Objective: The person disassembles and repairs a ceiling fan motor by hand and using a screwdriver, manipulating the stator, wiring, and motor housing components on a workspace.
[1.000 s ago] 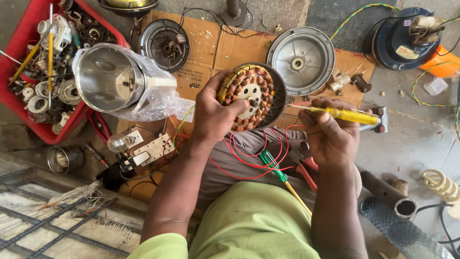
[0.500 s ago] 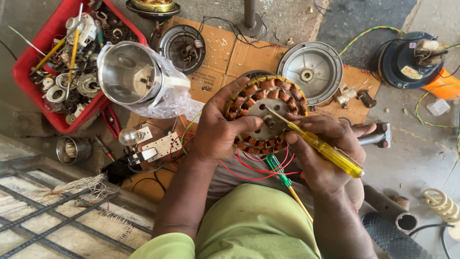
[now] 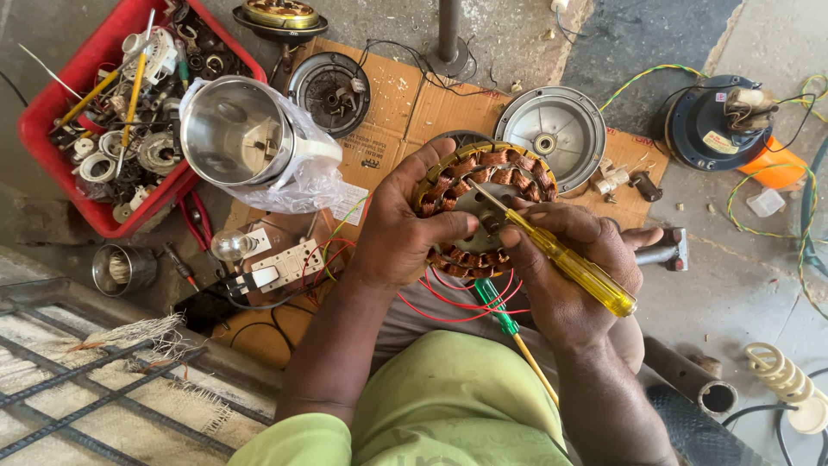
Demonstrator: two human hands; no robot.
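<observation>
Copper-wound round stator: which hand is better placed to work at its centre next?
Right, probably. The right hand holds the yellow-handled screwdriver, tip already at the centre of the copper-wound round stator, while the left hand grips its rim to steady it.

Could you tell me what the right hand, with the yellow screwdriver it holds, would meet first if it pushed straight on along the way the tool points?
The right hand aims its yellow screwdriver up-left; the tip would meet the copper-wound stator near its centre hub, though depth is unclear.
</observation>
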